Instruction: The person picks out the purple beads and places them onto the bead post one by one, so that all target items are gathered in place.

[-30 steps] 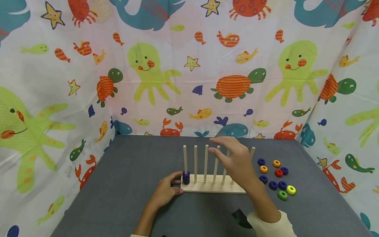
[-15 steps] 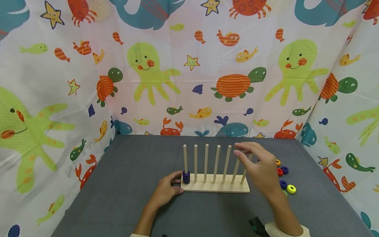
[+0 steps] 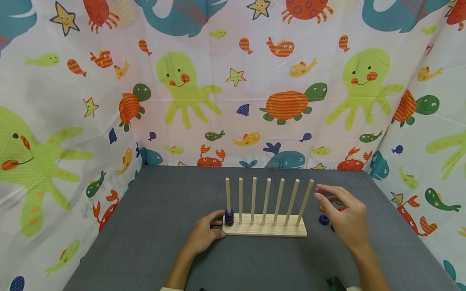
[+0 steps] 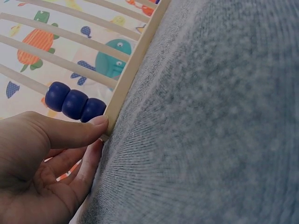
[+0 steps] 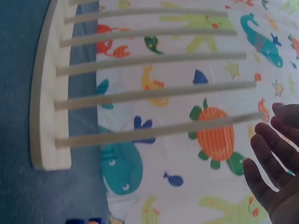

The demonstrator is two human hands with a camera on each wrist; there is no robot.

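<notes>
A pale wooden peg board with several upright pegs stands on the grey table. Three dark blue beads are stacked on its leftmost peg, and the left wrist view shows these blue beads against the base. My left hand grips the left end of the base, thumb at the front edge. Just beyond the rightmost peg, my right hand hangs in the air with nothing in it. Its fingers are loosely bent and apart in the right wrist view, near the peg tips.
To the right of the board, loose beads lie on the table, mostly hidden behind my right hand. A blue bead and part of a red bead show there. A sea-animal curtain hangs behind and on both sides.
My right hand has moved right, from over the middle pegs to past the last peg, and now covers most of the loose beads. The left hand and board have stayed put.
</notes>
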